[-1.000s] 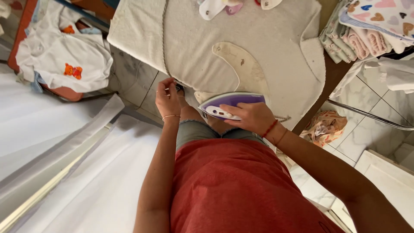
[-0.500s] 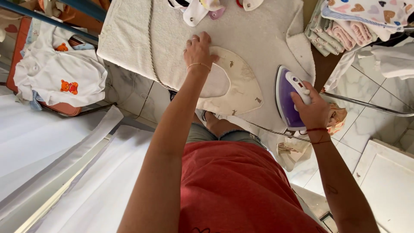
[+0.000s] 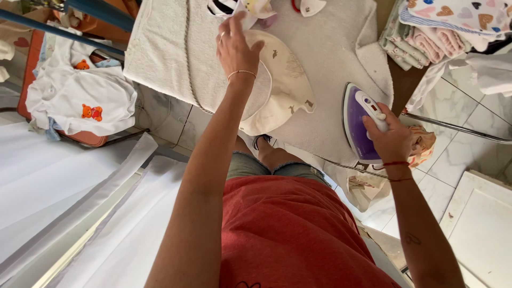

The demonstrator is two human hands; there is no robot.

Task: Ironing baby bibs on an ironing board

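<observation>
Ironing stands paused just now — the purple-and-white iron has been carried off the cloth and sits near the right edge of the towel-covered ironing board, where a second ago it was close in front of the person, near the board's front edge. The right hand stays wrapped around its handle, fingers closed tight on it. The left hand has reached further up the board since half a second ago and now lies flat, fingers spread, pressing the upper part of the cream baby bib, which is spread out in the middle of the board. I'd judge the bib is being smoothed or repositioned between passes, with the iron parked clear of it. Small baby garments lie at the far end, a pile of folded clothes beyond the iron, and a white bodysuit with an orange bear lies off to the left.
</observation>
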